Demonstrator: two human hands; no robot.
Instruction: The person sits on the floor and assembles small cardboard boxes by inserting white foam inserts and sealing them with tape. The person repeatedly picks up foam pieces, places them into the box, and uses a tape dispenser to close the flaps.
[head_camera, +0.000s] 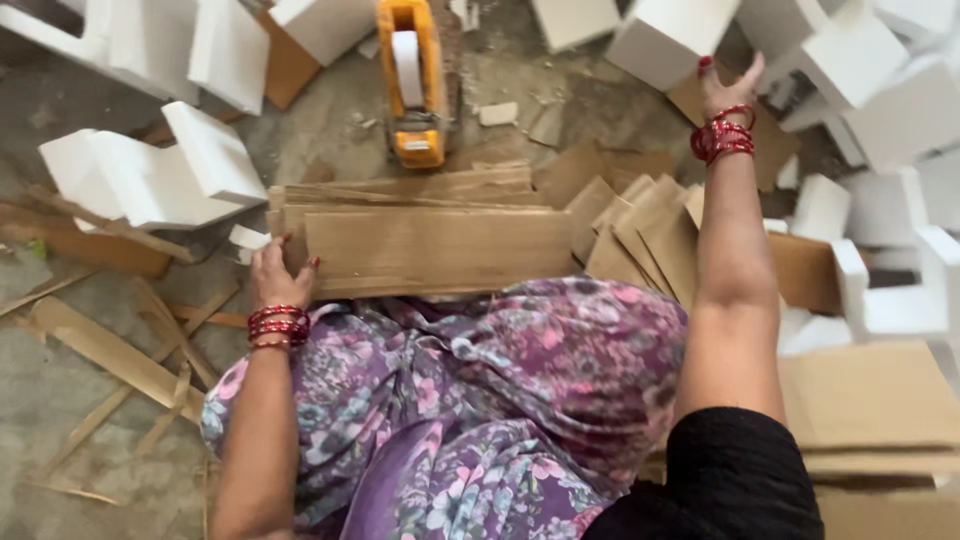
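Brown cardboard stack (435, 245), white foam blocks (150, 170), orange tape dispenser (412, 80), purple floral cloth (480, 400), red bangles (722, 140)
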